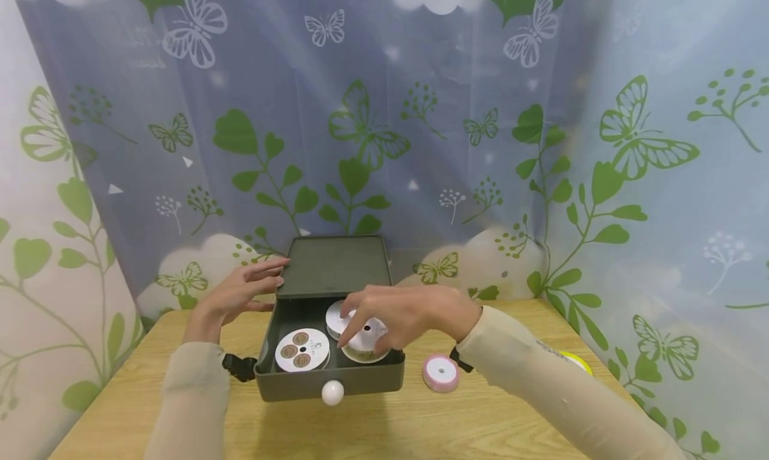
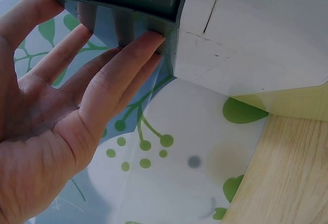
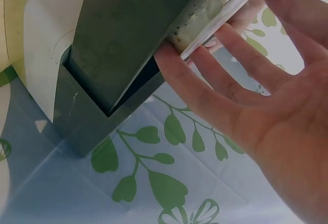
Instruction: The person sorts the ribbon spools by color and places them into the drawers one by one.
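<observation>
A dark green box [image 1: 336,265] stands on the table with its drawer [image 1: 330,383] pulled out toward me. Inside the drawer, a white spool with brown round labels [image 1: 302,360] lies at the front left, and another white spool [image 1: 336,320] sits farther back. My right hand [image 1: 402,313] reaches in from the right, its fingers gripping a ribbon spool [image 1: 359,343]. Pale, speckled ribbon [image 3: 210,14] shows on that spool in the right wrist view. My left hand [image 1: 243,290] touches the box's left side with extended fingertips [image 2: 154,39].
Right of the drawer, a pink ribbon spool [image 1: 441,372] lies on the wooden table [image 1: 480,413]. A yellow-rimmed item [image 1: 578,362] is partly hidden behind my right sleeve. The drawer has a round white knob [image 1: 333,392]. A patterned curtain [image 1: 372,199] hangs behind the table.
</observation>
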Tool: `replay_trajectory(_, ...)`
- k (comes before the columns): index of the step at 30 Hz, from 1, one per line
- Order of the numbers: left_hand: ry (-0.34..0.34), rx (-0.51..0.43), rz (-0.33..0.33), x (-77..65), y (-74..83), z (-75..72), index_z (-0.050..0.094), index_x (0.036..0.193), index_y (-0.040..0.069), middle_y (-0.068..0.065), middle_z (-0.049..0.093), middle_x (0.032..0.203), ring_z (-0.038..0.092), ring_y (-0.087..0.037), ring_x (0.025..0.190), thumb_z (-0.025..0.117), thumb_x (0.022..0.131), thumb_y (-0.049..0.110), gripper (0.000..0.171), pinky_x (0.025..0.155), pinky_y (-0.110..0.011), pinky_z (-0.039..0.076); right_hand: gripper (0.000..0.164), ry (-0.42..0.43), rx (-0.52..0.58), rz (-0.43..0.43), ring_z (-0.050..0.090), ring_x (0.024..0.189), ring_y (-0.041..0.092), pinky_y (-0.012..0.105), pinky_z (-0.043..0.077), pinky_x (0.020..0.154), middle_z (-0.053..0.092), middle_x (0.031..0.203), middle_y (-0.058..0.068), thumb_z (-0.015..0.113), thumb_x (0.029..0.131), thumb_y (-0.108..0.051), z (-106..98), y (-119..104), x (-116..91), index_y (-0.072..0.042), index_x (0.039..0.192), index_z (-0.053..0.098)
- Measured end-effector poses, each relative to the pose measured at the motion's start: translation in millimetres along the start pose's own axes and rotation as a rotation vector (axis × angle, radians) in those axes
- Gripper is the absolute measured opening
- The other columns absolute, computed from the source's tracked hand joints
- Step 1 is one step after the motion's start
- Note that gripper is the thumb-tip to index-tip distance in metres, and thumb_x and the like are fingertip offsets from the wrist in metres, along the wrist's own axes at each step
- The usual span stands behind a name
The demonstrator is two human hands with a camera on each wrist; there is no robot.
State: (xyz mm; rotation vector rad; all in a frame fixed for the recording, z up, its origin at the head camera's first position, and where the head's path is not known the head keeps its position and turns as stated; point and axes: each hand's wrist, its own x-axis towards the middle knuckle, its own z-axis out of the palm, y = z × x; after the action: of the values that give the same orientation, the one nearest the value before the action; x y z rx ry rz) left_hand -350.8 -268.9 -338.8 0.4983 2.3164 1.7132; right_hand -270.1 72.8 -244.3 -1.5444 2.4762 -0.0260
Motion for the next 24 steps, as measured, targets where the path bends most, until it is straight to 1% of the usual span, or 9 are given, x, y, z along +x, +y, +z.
replay_trajectory(5,-0.002,0.003,0.0,0.1,-0.5,0.1,0.027,0.165,0.013,-0.021,0.018,0.172,0.022,-0.05,0.155,0.059,0.107,0.03,0.069,0.108,-0.055,0.054,0.049,-0.012,0.013,0.01,0.049,0.141,0.024,0.037,0.044,0.119,0.053,0.153,0.007,0.079,0.088,-0.007,2.7,0.3,3.6,-0.026,0.133,0.073)
replay_trajectory(11,0.0,0.007,0.001,0.0,0.8,0.3,0.027,0.165,0.013,-0.021,0.018,0.172,0.022,-0.05,0.155,0.059,0.107,0.029,0.069,0.107,-0.053,0.055,0.048,-0.033,0.036,0.0,0.051,0.139,0.02,0.033,0.044,0.118,0.056,0.15,0.007,0.08,0.089,-0.009,4.8,2.2,7.2,-0.025,0.133,0.072)
replay_trajectory(18,0.0,0.005,0.0,-0.1,1.9,0.4,0.028,0.165,0.013,-0.021,0.018,0.172,0.022,-0.05,0.155,0.059,0.106,0.029,0.068,0.106,-0.052,0.056,0.047,-0.046,0.041,-0.01,0.053,0.134,0.02,0.033,0.045,0.115,0.058,0.145,0.006,0.081,0.089,-0.012,6.0,5.1,9.2,-0.025,0.133,0.073)
replay_trajectory(24,0.002,0.009,0.0,-0.4,1.3,0.5,0.028,0.165,0.012,-0.022,0.018,0.172,0.023,-0.051,0.154,0.059,0.107,0.029,0.068,0.106,-0.052,0.056,0.046,-0.064,0.059,0.012,0.053,0.134,0.017,0.03,0.045,0.116,0.059,0.144,0.004,0.081,0.089,-0.013,6.5,6.0,8.6,-0.027,0.132,0.073)
